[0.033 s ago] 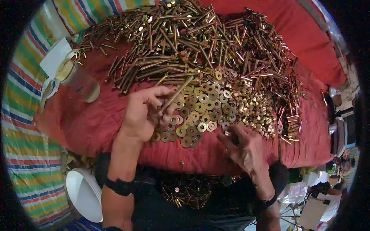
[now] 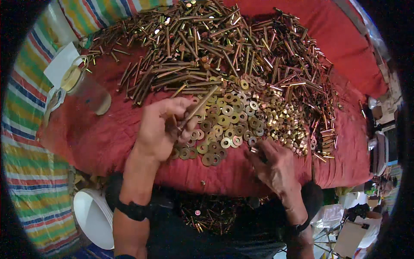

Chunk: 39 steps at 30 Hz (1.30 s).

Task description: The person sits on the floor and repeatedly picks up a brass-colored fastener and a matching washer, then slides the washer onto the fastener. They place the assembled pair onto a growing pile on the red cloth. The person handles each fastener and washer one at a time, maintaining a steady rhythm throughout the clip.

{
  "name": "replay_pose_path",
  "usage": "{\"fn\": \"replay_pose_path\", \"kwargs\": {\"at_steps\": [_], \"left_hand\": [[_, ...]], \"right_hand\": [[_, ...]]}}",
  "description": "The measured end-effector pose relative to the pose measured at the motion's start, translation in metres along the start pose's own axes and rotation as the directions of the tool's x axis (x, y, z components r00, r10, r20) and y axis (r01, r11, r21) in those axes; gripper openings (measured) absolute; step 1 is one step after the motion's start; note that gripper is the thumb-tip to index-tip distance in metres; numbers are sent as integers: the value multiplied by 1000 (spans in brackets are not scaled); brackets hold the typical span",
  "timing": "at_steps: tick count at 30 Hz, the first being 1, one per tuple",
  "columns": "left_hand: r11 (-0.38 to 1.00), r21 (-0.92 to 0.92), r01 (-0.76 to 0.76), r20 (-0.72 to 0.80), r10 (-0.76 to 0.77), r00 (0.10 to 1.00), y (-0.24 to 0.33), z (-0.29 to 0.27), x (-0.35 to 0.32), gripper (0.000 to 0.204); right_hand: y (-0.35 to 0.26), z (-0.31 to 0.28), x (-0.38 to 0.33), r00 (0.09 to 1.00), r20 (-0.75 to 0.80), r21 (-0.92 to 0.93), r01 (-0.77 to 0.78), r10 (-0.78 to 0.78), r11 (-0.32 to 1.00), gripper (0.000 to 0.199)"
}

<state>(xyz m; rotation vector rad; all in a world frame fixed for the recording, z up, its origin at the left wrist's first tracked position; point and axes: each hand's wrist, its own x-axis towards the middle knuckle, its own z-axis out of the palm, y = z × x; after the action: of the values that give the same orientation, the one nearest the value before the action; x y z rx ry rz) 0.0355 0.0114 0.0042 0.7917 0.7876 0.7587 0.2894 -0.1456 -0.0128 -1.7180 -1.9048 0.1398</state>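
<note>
Left hand (image 2: 161, 129) clamped on a long brass bolt (image 2: 198, 107) angled up-right from its fingers, right hand (image 2: 274, 166) pinching a small nut (image 2: 254, 150), washers (image 2: 222, 125) spread between both hands, red cloth (image 2: 112, 138) beneath, bolt heap (image 2: 207, 47) beyond the fingers.

My left hand (image 2: 161, 129) is curled shut, fingers pinched, forearm rising straight from the lower edge with a dark band at the wrist; my right hand (image 2: 274, 166) sits lower and to its right, palm down, fingertips drawn together, wrist bent inward.

Bare forearms, black wristband (image 2: 131, 210) on each wrist
</note>
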Motion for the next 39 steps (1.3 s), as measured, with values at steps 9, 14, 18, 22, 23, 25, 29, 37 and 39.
{"fn": "replay_pose_path", "kwargs": {"at_steps": [9,14,18,22,23,25,29,37,39], "left_hand": [[905,424,-6,76,-29,997,-14,44,-51,19],[685,670,-287,202,203,958,-36,56,-53,14],[494,694,-524,338,420,842,-52,60,-50,10],[149,809,-569,464,435,772,-65,63,-56,14],[103,799,-593,492,455,742,-68,63,-57,14],[16,777,-629,544,486,684,-72,65,-57,15],[67,743,-666,558,487,672,-71,64,-53,14],[528,623,-578,360,462,811,-54,54,-48,9],[541,618,-570,373,437,818,-52,54,-49,10]], "right_hand": [[1,-27,-2,877,242,314,-476,415,822,23],[-13,-33,-7,854,229,442,-519,467,732,23],[-16,-30,-9,918,171,534,-391,357,750,33],[-16,-25,-16,945,100,460,-321,311,828,24],[-18,-25,-17,944,108,371,-329,311,868,25],[-20,-28,-16,992,104,325,-103,73,940,42],[-27,-44,-10,975,185,313,-175,121,933,49],[2,-47,-5,993,118,274,-11,-22,962,35],[4,-48,-9,989,148,218,-1,-32,976,36]]}}
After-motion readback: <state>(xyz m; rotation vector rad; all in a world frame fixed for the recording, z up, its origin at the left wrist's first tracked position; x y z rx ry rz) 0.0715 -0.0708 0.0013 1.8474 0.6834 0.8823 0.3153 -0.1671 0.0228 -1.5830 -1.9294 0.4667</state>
